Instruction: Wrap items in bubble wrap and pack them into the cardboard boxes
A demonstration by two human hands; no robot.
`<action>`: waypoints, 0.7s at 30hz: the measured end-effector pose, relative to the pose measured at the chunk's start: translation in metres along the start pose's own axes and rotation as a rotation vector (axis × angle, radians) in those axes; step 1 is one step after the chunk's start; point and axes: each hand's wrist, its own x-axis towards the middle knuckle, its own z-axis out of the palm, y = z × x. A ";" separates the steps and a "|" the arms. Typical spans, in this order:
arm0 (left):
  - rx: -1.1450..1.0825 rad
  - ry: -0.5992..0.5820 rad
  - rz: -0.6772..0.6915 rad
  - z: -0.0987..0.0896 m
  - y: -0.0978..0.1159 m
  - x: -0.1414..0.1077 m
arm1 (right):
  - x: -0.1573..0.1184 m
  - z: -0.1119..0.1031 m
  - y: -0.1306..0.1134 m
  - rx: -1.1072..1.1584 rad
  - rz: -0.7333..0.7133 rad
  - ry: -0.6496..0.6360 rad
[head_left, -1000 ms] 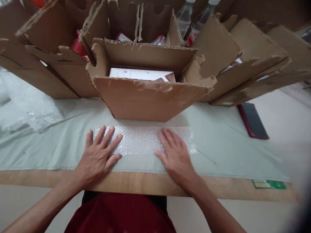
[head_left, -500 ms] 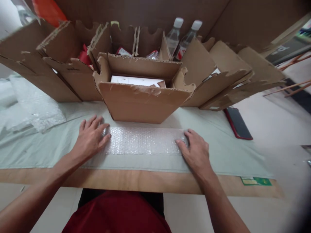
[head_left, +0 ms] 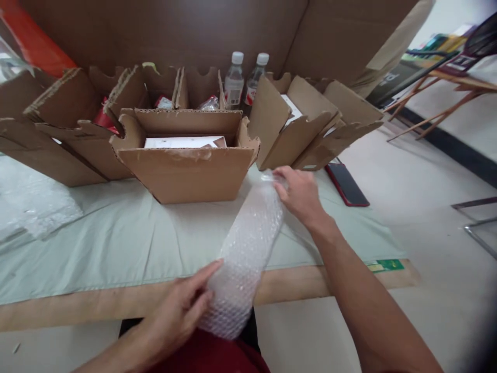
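A long, flat piece of bubble wrap (head_left: 248, 243) lies slanted across the cloth, its near end reaching past the table's front edge over my lap. My right hand (head_left: 301, 194) pinches the far end between thumb and fingers, where the plastic bunches a little. At the near left edge, my left hand (head_left: 190, 300) holds the wrap with its thumb and index finger along the side; the other fingers are partly hidden. Just beyond the wrap stands a cardboard bin (head_left: 186, 173) with a white box (head_left: 182, 142) inside.
More bubble wrap (head_left: 34, 197) is heaped on the left. Several cardboard bins (head_left: 73, 150) line the back, with two clear bottles (head_left: 234, 85) among them. A dark phone (head_left: 347, 184) with a red edge and a green card (head_left: 388, 265) lie on the right.
The bubble wrap has turned from lying crosswise to slanting toward me. My right hand has moved away from me with one end, my left hand nearer. The view has shifted right.
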 end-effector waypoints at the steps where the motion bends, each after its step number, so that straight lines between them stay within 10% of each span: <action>1: -0.065 -0.048 -0.020 0.011 0.006 0.004 | 0.012 0.004 -0.003 0.001 -0.027 -0.027; 5: -0.424 -0.212 -0.186 0.030 0.019 0.018 | 0.008 0.005 -0.007 0.121 -0.081 -0.062; 12: -0.768 -0.158 -0.276 0.024 0.018 0.034 | -0.148 -0.047 -0.008 0.253 -0.238 -0.240; 16: -0.624 -0.122 -0.250 0.024 0.025 0.049 | -0.194 -0.042 -0.050 0.350 -0.184 -0.179; 21: -0.074 -0.028 -0.063 0.014 0.032 0.065 | -0.180 -0.009 -0.071 0.428 0.157 0.076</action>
